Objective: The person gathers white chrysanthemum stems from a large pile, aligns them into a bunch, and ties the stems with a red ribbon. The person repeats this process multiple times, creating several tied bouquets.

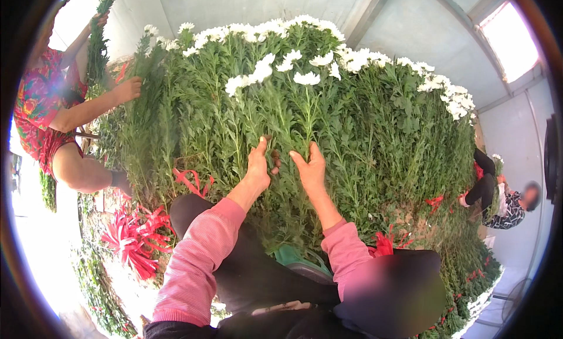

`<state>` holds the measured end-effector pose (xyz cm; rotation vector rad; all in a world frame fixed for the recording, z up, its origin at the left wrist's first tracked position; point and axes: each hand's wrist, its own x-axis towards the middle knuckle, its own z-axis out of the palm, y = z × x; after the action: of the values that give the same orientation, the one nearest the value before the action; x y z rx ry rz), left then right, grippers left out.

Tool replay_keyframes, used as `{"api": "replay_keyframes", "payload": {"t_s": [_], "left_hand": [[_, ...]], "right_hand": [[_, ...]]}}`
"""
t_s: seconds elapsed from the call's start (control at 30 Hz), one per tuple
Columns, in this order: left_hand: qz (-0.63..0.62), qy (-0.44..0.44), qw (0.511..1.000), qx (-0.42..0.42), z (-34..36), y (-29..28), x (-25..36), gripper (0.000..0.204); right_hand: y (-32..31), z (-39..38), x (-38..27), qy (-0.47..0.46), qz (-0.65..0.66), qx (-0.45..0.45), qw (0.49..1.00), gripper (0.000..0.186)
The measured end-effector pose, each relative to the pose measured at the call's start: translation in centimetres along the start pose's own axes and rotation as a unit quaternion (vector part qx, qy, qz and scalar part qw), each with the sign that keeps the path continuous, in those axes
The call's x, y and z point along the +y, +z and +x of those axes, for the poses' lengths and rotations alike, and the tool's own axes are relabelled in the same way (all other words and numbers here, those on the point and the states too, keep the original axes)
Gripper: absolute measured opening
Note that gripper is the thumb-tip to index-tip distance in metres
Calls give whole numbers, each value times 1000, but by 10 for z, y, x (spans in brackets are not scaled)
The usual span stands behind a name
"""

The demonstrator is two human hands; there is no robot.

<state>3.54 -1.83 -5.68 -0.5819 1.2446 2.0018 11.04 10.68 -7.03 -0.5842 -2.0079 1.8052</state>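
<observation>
A big heap of cut white flowers on long green leafy stems [352, 122] fills the middle of the head view, blooms along the top. My left hand [258, 163] reaches into the stems, fingers curled around a few of them. My right hand [311, 168] is beside it, palm and fingers pressed into the same bunch of stems, thumb spread. Both forearms wear pink striped sleeves. How firmly each hand grips the stems is hidden by the leaves.
A person in a red patterned top [44, 99] at the left handles a bunch of stems. Another person [510, 204] sits at the right. Red ribbon ties [135, 239] lie at lower left, more red ties [384, 244] near my right arm.
</observation>
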Motion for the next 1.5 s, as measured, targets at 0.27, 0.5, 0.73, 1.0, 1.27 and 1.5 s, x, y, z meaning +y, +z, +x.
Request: {"api": "replay_keyframes", "payload": {"t_s": [0.27,0.5,0.73,1.0,1.27,1.5], "left_hand": [[10,12,997,-79,17,-7,-26,56],[-55,48,997,-35,36,-19,-10,41],[-46,39,995,83,73,-29,-20,45],[93,-13,993,73,47,-4,-9,89],[96,3,995,-21,49,3,-21,76],[17,124,991,47,52,-1,-2,36]], "right_hand": [[1,-8,6,33,-98,-41,994,17],[-65,72,7,-63,-496,123,857,36],[28,80,15,-57,-538,-89,836,52],[24,31,34,-139,-381,-75,911,25],[1,38,31,-111,-261,-98,954,26],[-67,38,55,-152,-404,-162,888,38]]}}
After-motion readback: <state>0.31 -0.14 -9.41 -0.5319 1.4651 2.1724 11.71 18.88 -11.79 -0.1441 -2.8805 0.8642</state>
